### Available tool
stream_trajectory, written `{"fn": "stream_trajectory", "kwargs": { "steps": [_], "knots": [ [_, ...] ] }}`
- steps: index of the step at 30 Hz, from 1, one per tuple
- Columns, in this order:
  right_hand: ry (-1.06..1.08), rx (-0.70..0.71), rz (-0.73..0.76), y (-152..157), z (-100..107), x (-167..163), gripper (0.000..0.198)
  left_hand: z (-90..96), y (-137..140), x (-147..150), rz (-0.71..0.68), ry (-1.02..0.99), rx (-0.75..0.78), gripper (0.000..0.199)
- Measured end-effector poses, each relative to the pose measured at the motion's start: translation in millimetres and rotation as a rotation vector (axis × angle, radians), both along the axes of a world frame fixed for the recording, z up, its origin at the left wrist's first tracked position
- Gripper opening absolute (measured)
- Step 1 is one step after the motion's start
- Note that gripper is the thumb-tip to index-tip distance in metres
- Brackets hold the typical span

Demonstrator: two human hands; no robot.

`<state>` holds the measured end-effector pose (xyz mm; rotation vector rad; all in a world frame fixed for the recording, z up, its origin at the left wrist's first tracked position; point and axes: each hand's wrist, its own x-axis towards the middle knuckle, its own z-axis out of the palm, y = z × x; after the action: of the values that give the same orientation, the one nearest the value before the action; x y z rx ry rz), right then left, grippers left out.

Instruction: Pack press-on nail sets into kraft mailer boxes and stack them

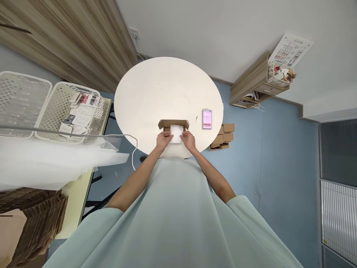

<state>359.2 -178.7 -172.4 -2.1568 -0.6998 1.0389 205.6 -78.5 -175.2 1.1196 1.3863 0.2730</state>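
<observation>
An open cardboard box [173, 122] with its lid raised stands near the front edge of the round white table [167, 89]. Over the box's front lies a white, square, paper-like piece [176, 134]; whether it is a single sheet or a wrapped packet I cannot tell. My left hand [164, 140] pinches its left edge with thumb and fingers. On the opposite edge my right hand [189, 140] grips it the same way. Both hands sit at the box's front corners, and the box's inside is mostly hidden.
A phone [206, 119] lies at the table's right. Small cardboard boxes [223, 137] are piled on the floor beyond. At left, a white basket [55, 102] holds cards, near white sheet material [55, 162] and stacked flat cardboard [41, 219]. A grey cable [111, 134] crosses there.
</observation>
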Motion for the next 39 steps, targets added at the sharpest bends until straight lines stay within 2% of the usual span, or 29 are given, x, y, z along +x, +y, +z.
{"fn": "stream_trajectory", "kwargs": {
  "steps": [8, 13, 24, 30, 32, 35, 37, 39],
  "knots": [
    [-0.055, -0.133, 0.209, 12.8, -11.0, 3.3, 0.041, -19.3, 0.7, -0.2, -0.003, 0.001, -0.016, 0.05],
    [-0.102, -0.162, 0.296, 12.1, -16.0, 1.8, 0.05, -25.1, -1.1, 1.9, -0.084, 0.031, 0.061, 0.058],
    [-0.225, -0.159, 0.401, 11.7, -26.0, -7.3, 0.046, -34.2, -2.9, 4.5, -0.278, 0.157, 0.152, 0.069],
    [-0.277, -0.232, 0.429, 19.4, -19.0, -10.8, 0.036, -26.3, -5.0, 10.8, -0.441, 0.186, 0.279, 0.055],
    [-0.292, -0.212, 0.451, 19.4, -13.7, -9.3, 0.032, -20.7, -5.7, 9.3, -0.435, 0.193, 0.29, 0.047],
    [-0.281, -0.137, 0.44, 9.1, -1.5, -3.0, 0.019, -11.5, -6.5, -3.0, -0.347, 0.213, 0.324, 0.036],
    [-0.253, -0.104, 0.366, -2.5, 8.3, 4.9, 0.014, -5.6, -4.5, -14.8, -0.243, 0.245, 0.361, 0.035],
    [-0.247, -0.091, 0.221, -12.3, 17.3, 16.0, 0.018, -0.4, 2.4, -23.4, -0.131, 0.265, 0.405, 0.041]
  ]
}}
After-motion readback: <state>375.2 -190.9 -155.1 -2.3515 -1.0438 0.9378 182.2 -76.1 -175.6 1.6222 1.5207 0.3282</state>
